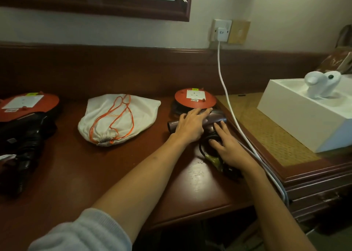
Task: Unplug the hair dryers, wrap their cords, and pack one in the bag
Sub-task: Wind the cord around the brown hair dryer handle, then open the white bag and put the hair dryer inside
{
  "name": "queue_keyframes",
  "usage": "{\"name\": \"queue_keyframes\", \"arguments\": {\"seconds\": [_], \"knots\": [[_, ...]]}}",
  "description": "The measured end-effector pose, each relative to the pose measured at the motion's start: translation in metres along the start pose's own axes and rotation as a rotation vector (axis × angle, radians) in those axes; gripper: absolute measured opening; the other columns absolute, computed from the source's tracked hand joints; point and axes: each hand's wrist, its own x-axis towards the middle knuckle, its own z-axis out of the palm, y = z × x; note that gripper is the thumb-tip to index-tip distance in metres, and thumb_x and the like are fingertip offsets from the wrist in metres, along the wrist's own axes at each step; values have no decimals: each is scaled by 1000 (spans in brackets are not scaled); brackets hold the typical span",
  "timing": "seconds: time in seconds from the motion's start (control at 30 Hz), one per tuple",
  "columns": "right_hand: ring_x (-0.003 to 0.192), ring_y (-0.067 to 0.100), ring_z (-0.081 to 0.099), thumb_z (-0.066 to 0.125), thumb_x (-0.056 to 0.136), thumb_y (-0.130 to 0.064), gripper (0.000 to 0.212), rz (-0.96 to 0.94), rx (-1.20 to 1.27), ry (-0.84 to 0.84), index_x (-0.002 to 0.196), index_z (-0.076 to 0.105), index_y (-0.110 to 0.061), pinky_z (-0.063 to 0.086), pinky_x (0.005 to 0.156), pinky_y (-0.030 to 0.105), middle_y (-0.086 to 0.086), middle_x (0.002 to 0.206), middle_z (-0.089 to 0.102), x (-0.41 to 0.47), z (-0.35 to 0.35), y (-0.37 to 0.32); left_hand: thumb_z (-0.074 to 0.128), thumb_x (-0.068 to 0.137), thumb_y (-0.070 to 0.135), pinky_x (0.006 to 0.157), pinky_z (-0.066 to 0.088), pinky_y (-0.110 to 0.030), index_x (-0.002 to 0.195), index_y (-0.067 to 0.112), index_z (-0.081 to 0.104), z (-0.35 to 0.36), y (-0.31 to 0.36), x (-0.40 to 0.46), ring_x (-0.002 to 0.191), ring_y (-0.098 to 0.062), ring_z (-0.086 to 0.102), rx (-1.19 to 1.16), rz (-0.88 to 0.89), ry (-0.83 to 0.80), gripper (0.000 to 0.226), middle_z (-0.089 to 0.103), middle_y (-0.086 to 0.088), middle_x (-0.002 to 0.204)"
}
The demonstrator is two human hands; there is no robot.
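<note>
A dark purple hair dryer (215,119) lies on the brown desk (118,174) in front of a red round socket reel (195,98). My left hand (191,126) rests flat over the dryer's barrel, fingers spread. My right hand (229,146) presses on its handle and the coiled black cord (202,149), whose plug end (215,160) lies beside my wrist. A white drawstring bag (118,117) with orange cord lies flat to the left. A black hair dryer (26,142) lies at the far left, below a second red reel (28,104).
A white cable (227,94) runs from a wall socket plug (221,33) down across the desk's right edge. On the raised woven-top cabinet (270,132) at right stands a white box (304,117) holding a white hair dryer (322,84). A mirror frame hangs above.
</note>
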Motion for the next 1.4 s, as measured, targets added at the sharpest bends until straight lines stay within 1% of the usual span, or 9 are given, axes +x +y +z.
{"name": "queue_keyframes", "arguments": {"seconds": [0.2, 0.3, 0.5, 0.63, 0.77, 0.9, 1.0, 1.23, 1.4], "knots": [[155, 33, 6, 48, 105, -36, 69, 58, 7, 7, 161, 8, -32, 17, 124, 55, -8, 169, -13, 4, 0, 0, 52, 105, 17, 114, 32, -57, 154, 32, 42, 0, 0, 15, 142, -29, 41, -72, 43, 1, 52, 47, -3, 154], [155, 31, 10, 49, 104, -37, 69, 62, -2, 9, 161, 9, -33, 19, 123, 54, -9, 169, -11, 3, -1, -4, 61, 101, 16, 120, 17, -65, 151, 27, 47, -5, -3, 3, 149, -29, 32, -125, 50, 55, 54, 44, -6, 157], [150, 34, 26, 64, 94, -42, 87, 183, 15, -29, 159, 6, -40, 18, 121, 63, 5, 167, 21, -5, -16, -18, 69, 95, 33, 123, 22, -49, 143, 27, 56, -39, -56, -81, 147, -23, 34, -14, 97, 237, 50, 46, -2, 156], [148, 28, 23, 69, 91, -27, 84, -46, -162, 190, 159, 19, -26, 11, 120, 54, 5, 158, 36, -22, -9, -71, 68, 93, 25, 109, 39, -43, 122, 23, 71, -74, -121, -143, 130, -21, 50, 53, -17, 431, 29, 64, -2, 135], [124, 21, 52, 68, 92, -26, 59, -284, -10, 144, 147, 45, -27, 40, 113, 49, 1, 131, 59, -14, 43, -134, 71, 86, 26, 96, 44, -44, 105, 22, 77, -102, -171, -184, 116, -24, 55, 146, -206, 567, 20, 69, -2, 117], [112, 16, 61, 64, 95, -24, 45, -356, 55, 7, 138, 56, -22, 52, 94, 29, 0, 124, 65, 15, 116, -171, 76, 90, 29, 88, 47, -38, 104, 19, 78, -115, -190, -203, 106, -23, 60, 64, -375, 492, 18, 71, -2, 110], [102, 14, 65, 66, 96, -26, 39, -387, 135, -16, 134, 61, -16, 45, 74, 11, 0, 120, 66, 35, 153, -189, 75, 92, 23, 79, 55, -28, 106, 15, 77, -111, -192, -201, 92, -14, 66, -129, -371, 431, 16, 74, -2, 106], [78, 6, 55, 72, 91, -28, 20, -457, 79, -56, 102, 76, -12, 40, 66, 20, -1, 94, 64, 65, 178, -195, 71, 95, 24, 86, 52, -26, 116, 19, 74, -106, -202, -197, 103, -17, 65, -132, -329, 314, 22, 72, -3, 113], [84, 17, 57, 69, 91, -20, 25, -500, -19, -175, 111, 55, -19, 51, 69, 33, 2, 99, 59, 78, 166, -196, 71, 92, 26, 84, 51, -33, 111, 19, 67, -102, -203, -181, 98, -19, 55, -10, -205, 238, 21, 63, -4, 105]]}}
